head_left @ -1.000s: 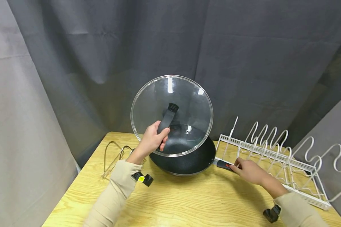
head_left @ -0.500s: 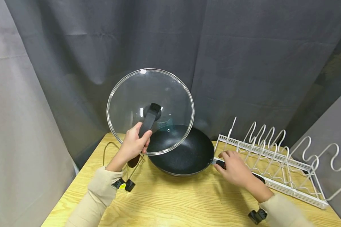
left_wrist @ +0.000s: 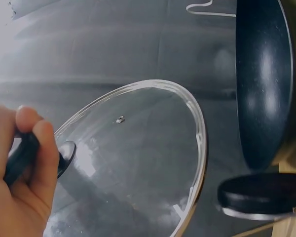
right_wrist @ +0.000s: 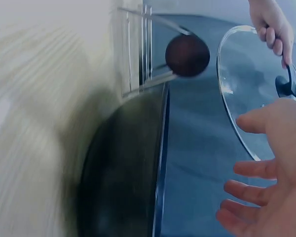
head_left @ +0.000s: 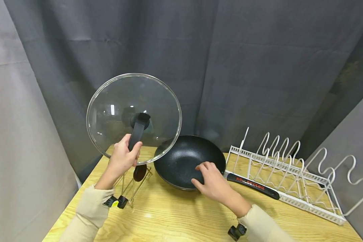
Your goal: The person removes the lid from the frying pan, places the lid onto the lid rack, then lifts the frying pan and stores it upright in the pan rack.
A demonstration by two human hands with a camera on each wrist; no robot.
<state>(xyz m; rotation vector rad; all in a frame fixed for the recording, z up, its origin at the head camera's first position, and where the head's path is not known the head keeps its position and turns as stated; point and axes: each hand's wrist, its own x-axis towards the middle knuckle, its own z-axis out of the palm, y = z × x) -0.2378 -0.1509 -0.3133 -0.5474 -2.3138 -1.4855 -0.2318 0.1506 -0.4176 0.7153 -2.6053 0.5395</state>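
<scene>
A clear glass lid [head_left: 115, 97] with a steel rim is held up by my left hand [head_left: 122, 158], which grips its black handle [head_left: 136, 134]. The lid stands steeply tilted, and its right edge overlaps the wok in the head view. The black wok [head_left: 181, 161] sits on the table, its long handle [head_left: 254, 186] pointing right. My right hand [head_left: 213, 183] hovers in front of the wok with fingers apart and nothing between them. In the right wrist view the wok [right_wrist: 123, 168] lies beside that hand [right_wrist: 271, 182], apart from it.
A white wire rack [head_left: 290, 174] stands at the right, with the wok's handle along its front edge. At the left is a small wire stand [head_left: 133, 191], partly behind my left hand, with a dark round piece [head_left: 139, 173] near it. Grey curtain surrounds the table.
My left hand has carried the lid leftward, off from over the wok. My right hand has let go of the wok's handle and moved left to the front of the wok.
</scene>
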